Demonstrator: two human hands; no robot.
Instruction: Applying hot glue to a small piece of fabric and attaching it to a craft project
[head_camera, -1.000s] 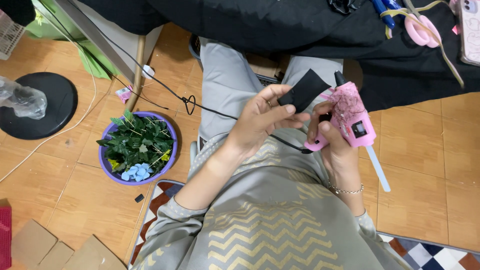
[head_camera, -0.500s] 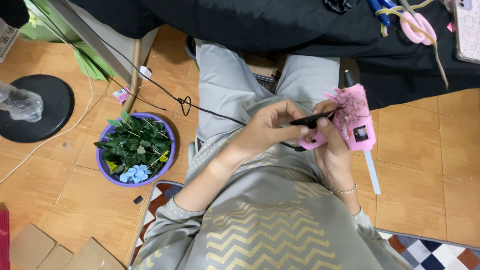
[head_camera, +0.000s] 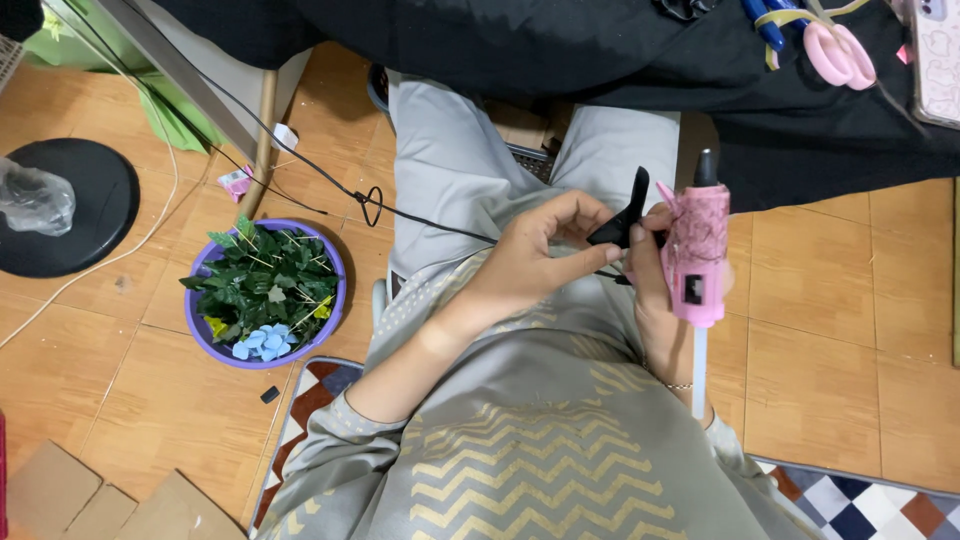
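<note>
While the left hand (head_camera: 545, 255) pinches a black strip (head_camera: 625, 215), the right hand (head_camera: 655, 270), partly hidden, grips a pink glue gun (head_camera: 697, 250).

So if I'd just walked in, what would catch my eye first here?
Probably the pink glue gun held upright in the right hand over the person's lap, with the left hand pinching a small black piece right beside it. After that, the purple bowl of green leaves and a pale blue flower on the tiled floor to the left, and the pink scissors on the black cloth at the top.
</note>
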